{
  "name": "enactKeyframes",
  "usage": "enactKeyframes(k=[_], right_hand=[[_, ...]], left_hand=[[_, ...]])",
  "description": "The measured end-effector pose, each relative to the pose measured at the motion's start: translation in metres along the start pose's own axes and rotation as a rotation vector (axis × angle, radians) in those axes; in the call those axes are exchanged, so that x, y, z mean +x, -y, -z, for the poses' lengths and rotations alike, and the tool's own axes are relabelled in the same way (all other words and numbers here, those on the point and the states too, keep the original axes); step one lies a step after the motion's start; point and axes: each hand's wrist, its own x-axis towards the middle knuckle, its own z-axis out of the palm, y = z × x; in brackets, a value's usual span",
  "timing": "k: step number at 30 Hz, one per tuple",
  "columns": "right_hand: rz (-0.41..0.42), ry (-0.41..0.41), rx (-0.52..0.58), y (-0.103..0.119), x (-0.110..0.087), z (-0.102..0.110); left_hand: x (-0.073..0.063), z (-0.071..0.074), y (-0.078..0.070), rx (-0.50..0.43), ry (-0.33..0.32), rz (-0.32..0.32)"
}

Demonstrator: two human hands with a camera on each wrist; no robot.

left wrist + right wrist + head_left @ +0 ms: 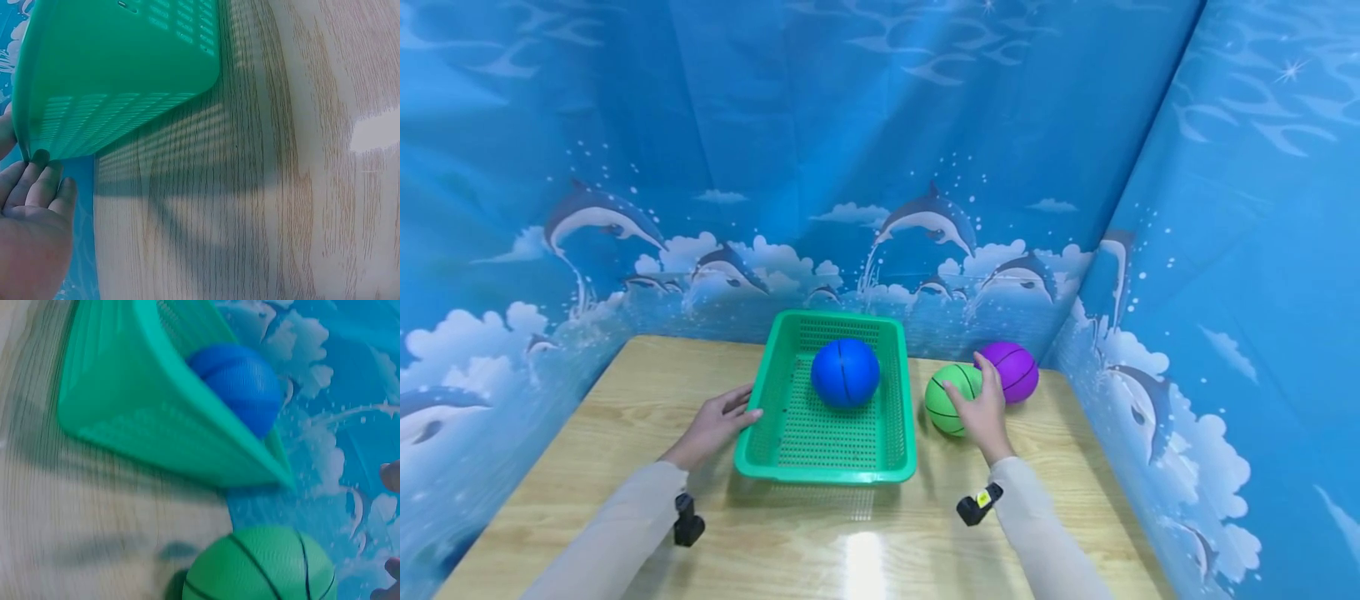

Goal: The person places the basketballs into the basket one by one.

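A green plastic basket (823,476) stands on the table with a blue ball (846,373) inside, toward its back. My left hand (715,423) holds the basket's left rim, thumb over the edge and fingers against the outer wall; the left wrist view shows the fingers (44,187) at the rim. To the right of the basket sits a green ball (942,410) with black lines. Over that ball's right side is my right hand (985,415), its fingers spread. In the right wrist view, the fingertips (392,476) appear apart from the green ball.
A purple ball (1019,372) lies behind and to the right of the green one, near the back edge of the wooden table (805,542). Blue dolphin-printed sheets (760,167) rise behind the table and along its right side.
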Motion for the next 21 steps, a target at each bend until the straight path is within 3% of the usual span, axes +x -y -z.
enactKeyframes(k=[6, 21], right_hand=[[-0.032, -0.015, -0.046, -0.022, 0.003, 0.005], [-0.172, 0.106, -0.079, -0.055, 0.003, -0.001]], left_hand=[[-0.002, 0.000, -0.004, 0.000, -0.005, -0.002], [-0.002, 0.000, -0.004, 0.015, -0.010, 0.002]])
